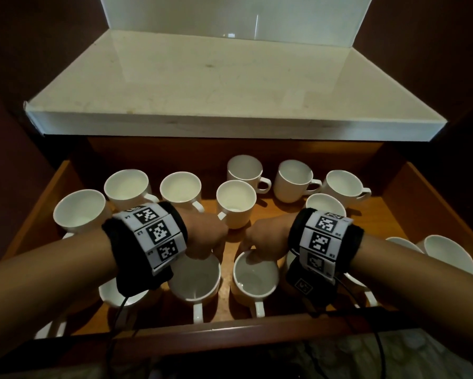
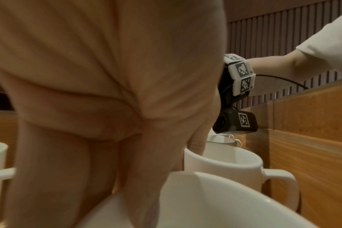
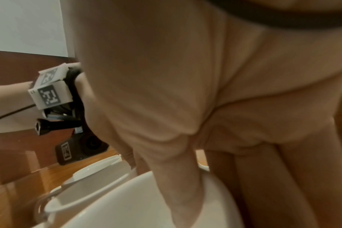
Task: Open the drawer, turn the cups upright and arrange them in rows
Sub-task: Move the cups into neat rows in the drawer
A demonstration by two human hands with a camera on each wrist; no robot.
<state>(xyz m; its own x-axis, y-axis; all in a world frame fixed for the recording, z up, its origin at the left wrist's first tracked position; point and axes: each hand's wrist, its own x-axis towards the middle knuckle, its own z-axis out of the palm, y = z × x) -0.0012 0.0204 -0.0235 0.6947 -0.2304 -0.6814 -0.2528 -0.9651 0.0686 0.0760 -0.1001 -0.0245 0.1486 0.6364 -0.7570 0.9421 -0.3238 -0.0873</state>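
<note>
White glazed cups are standing upright across the floor of an open wooden drawer (image 1: 432, 203), its warm orange-brown boards showing a fine straight grain and a slight gloss. Above it, a pale stone-like worktop (image 1: 230, 86) with a thick square edge is jutting out over the drawer's back part.

Both hands are reaching down into the front row. The left hand (image 1: 202, 236) is gripping the far rim of the left front cup (image 1: 194, 283): in the left wrist view its thumb is dipping inside the smooth rounded mouth while the fingers are running down the outer wall. The right hand (image 1: 265, 236) is pinching the far rim of the right front cup (image 1: 254, 280) in the same way, thumb inside, fingers outside. These two cups are standing just beside each other, apart by a narrow gap, their looped handles pointing toward the drawer's front board.

Behind the hands, a centre cup (image 1: 235, 203) is standing alone, with three more cups in a loose row at the back right (image 1: 295, 181) and three more at the left (image 1: 128, 187). Further cups are sitting partly hidden under both forearms at the drawer's front corners.

Black fabric wristbands (image 1: 147, 236) carrying white blocks printed with square black-and-white markers are wrapping both wrists.
</note>
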